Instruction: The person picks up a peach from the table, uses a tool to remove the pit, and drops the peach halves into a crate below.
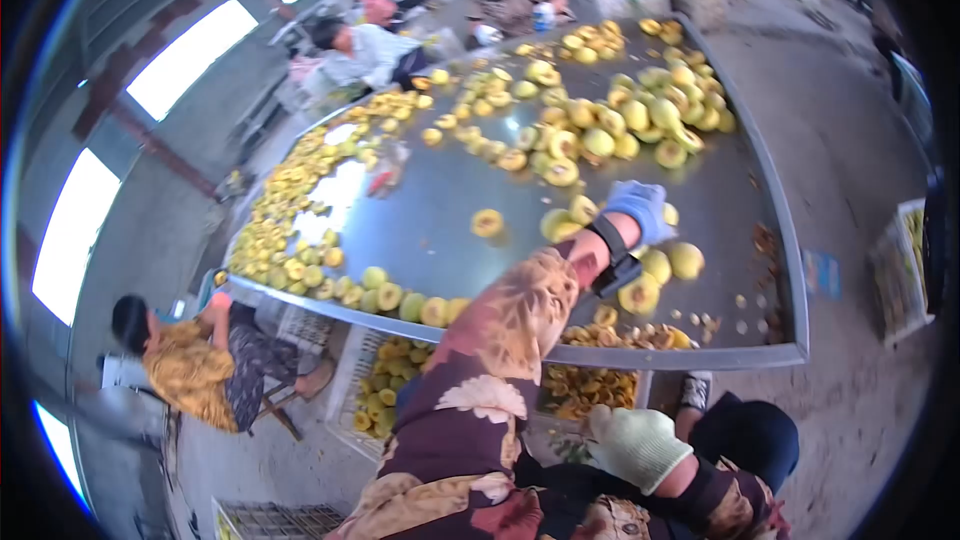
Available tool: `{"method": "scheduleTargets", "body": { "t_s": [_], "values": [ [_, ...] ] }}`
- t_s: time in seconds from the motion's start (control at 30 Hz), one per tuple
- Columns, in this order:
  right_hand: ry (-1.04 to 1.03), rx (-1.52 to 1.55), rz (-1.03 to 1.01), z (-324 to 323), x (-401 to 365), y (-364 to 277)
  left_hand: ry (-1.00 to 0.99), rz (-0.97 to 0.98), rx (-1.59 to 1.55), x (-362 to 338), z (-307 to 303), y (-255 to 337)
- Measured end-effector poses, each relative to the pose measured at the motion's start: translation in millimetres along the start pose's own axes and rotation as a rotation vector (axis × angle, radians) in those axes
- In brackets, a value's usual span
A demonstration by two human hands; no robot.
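Observation:
My left hand [640, 210], in a light blue glove with a dark band and watch at the wrist, reaches over the metal table [420, 230]. It is bent down among several yellow-green peaches [687, 260], some cut with a brown hollow showing. Its fingers are turned away, so what they grip is hidden. Low on the right, in front of my lap, my right hand [640, 448] wears a whitish knit glove. Its fingers look curled in, and anything inside them cannot be made out. A cut peach half [487, 223] lies alone left of my left hand.
A large heap of peaches [640, 115] covers the table's far right; cut pieces [290, 210] line its left side. Scraps and pits [630, 336] lie along the near edge. Below stand a crate of peaches [385, 390] and a container of scraps [590, 390]. A person [205, 360] sits left; others sit beyond.

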State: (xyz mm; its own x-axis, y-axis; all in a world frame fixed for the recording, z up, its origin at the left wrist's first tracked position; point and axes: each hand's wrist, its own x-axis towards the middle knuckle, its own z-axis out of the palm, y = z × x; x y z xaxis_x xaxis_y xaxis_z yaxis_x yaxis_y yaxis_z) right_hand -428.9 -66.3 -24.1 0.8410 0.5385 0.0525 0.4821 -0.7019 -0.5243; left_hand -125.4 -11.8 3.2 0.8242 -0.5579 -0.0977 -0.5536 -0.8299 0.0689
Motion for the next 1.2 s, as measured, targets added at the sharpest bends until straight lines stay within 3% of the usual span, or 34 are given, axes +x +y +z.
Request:
{"method": "scheduleTargets", "body": {
  "t_s": [0.13, 0.23, 0.3, 0.4, 0.43, 0.5, 0.6, 0.8, 0.93, 1.03, 1.2],
  "values": [
    [-0.040, 0.035, 0.038, -5, 1, 1, 0.258, -0.002, -0.713, -59, -30, -4],
    [0.038, 0.179, 0.060, -20, 6, -12, 0.200, 0.035, -1.062, -110, -52, -6],
    [0.049, 0.260, 0.108, -34, 8, -23, -0.089, 0.070, -1.938, -168, -52, -10],
    [0.160, 0.515, 0.143, -41, 13, -34, 0.125, 0.163, -2.175, -215, -15, -25],
    [0.296, 0.553, 0.059, -36, 14, -34, 0.089, 0.152, -2.262, -226, -6, -28],
    [0.294, 0.553, 0.067, -44, 16, -36, 0.060, 0.116, -2.382, -244, 9, -34],
    [0.254, 0.754, 0.190, -38, 17, -35, 0.178, 0.070, -2.216, -261, 11, -25],
    [0.231, 0.645, 0.192, -25, 25, -26, 0.515, 0.079, -1.149, -279, 20, 3],
    [0.212, 0.627, 0.234, -28, 29, -25, 0.632, 0.130, -0.691, -275, 26, 12],
    [0.227, 0.638, 0.263, -27, 30, -26, 0.672, 0.154, -0.523, -271, 32, 15],
    [0.174, 0.797, 0.320, -30, 31, -28, 0.663, 0.113, -0.781, -271, 32, 24]
  ]
}}
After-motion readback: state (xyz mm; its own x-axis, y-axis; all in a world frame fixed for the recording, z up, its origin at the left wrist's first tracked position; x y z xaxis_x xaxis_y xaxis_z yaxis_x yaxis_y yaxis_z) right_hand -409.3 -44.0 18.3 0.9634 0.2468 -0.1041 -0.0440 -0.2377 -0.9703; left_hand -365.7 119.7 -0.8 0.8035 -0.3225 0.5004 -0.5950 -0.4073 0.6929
